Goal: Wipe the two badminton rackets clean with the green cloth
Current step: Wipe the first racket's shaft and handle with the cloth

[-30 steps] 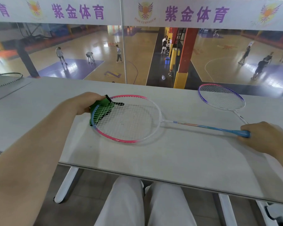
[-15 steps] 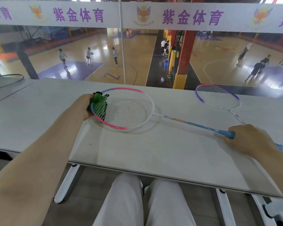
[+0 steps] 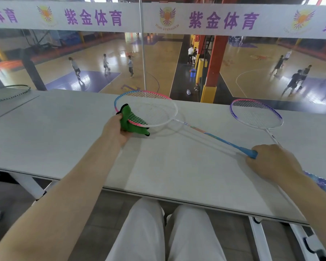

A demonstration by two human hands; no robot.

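Observation:
A pink, blue and white racket (image 3: 154,110) is held above the grey table (image 3: 64,132), head tilted up and away. My right hand (image 3: 271,162) grips its blue handle at the lower right. My left hand (image 3: 117,129) pinches the green cloth (image 3: 130,121) folded over the near left rim of that racket's head, part of the cloth showing through the strings. A second racket with a purple and pink rim (image 3: 256,113) lies flat on the table at the right, its shaft running toward my right hand.
A green-rimmed racket head (image 3: 9,93) rests on the neighbouring table at the far left. A glass barrier with a banner stands behind the table's far edge, above sports courts with people. My legs in white trousers sit under the near edge.
The held racket's head has swung farther away and tilted up. My left hand with the cloth has slid along the rim toward the near side. My right hand stays on the handle.

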